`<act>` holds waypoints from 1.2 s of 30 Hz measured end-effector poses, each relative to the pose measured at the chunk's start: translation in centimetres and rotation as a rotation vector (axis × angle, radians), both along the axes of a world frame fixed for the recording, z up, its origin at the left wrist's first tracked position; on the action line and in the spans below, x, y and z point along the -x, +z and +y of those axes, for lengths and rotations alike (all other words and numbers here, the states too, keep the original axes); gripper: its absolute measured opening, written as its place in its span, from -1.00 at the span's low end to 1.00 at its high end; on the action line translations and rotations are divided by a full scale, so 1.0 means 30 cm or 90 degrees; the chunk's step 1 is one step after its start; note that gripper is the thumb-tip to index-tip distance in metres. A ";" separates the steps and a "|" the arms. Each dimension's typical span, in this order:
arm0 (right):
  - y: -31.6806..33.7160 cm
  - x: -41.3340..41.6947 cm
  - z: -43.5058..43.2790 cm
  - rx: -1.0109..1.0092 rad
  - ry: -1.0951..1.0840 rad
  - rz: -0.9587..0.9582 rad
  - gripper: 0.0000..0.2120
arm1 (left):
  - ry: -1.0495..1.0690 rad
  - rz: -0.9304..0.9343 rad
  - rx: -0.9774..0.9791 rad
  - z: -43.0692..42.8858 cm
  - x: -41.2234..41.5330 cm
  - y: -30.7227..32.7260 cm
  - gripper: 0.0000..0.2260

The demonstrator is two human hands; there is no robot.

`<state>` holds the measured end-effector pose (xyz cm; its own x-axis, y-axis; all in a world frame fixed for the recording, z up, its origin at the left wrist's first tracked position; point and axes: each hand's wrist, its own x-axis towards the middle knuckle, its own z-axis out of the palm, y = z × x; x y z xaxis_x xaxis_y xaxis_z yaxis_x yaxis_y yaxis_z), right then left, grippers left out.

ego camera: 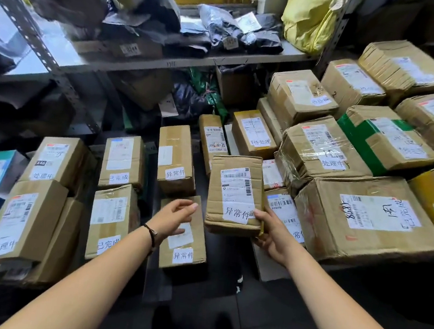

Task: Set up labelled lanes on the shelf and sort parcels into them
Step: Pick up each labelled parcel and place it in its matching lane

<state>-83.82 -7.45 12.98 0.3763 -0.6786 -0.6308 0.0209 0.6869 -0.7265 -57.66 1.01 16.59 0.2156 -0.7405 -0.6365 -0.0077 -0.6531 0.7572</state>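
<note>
- Our right hand (270, 235) grips a brown cardboard parcel (234, 192) at its near right corner. The thumb presses on the top face beside the label, and the other fingers are tucked underneath, out of view.
- The parcel is held in the air, just ahead of those fingers and to their left.
- Its long axis runs from our fingers away toward the shelf (167, 62). The far end is raised a little, so the labelled face tilts toward us.
- A printed shipping label (236, 184) covers much of that face. A handwritten white tag (236, 214) sits at the near end, right by the thumb, its writing upright to us.
- Our left hand (176, 218) grasps nothing. Its fingers are loosely stretched and slightly bent, tips pointing toward the parcel's near left edge — close to it, but apart.
- A dark wristband (151, 233) circles the left wrist.
- Under the left fingers lies a near box (183, 256) carrying the same handwritten characters as the parcel's tag.
- Beyond the left fingertips stands a far box (175, 160) tagged alike. Both boxes have their long axes running away from us.
- To the right of the right-hand fingers sits a big carton (364, 221) with a white label — near them, not touching.
</note>
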 end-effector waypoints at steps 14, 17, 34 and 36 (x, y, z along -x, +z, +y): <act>-0.199 -0.101 -0.002 -0.086 -0.040 0.101 -0.43 | 0.103 -0.005 -0.023 0.096 -0.136 -0.031 -0.86; -0.194 -0.131 -0.010 -0.087 -0.099 0.104 -0.52 | 0.109 -0.007 -0.029 0.109 -0.142 -0.030 -0.84; 0.073 -0.380 0.097 0.640 0.499 0.457 -0.36 | -0.029 -0.440 -0.006 0.288 -0.199 0.044 -0.50; 0.137 -0.475 0.141 0.717 0.566 0.439 -0.38 | -0.033 -0.530 -0.015 0.352 -0.250 0.076 -0.40</act>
